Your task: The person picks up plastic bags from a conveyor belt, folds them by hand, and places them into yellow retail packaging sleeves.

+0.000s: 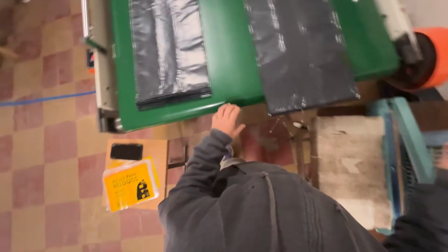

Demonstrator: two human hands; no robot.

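My left hand (227, 119) reaches out from a dark grey sleeve and rests its fingers on the near edge of a green table (231, 60), holding nothing. It sits between two stacks of black plastic bags. The left stack (170, 51) lies flat on the table. The right stack (301, 56) hangs slightly over the edge, just right of my hand. My right sleeve (415, 219) shows at the lower right. Only a blurred sliver of my right hand (442, 157) appears at the frame's right edge.
A worn whitish board (354, 158) and a teal frame (410, 135) stand to the right, an orange drum (434, 53) at the far right. On the tiled floor (42, 177), cardboard carries a yellow packet (130, 184) and a flat black object (126, 151). A blue cable (46, 99) crosses the floor.
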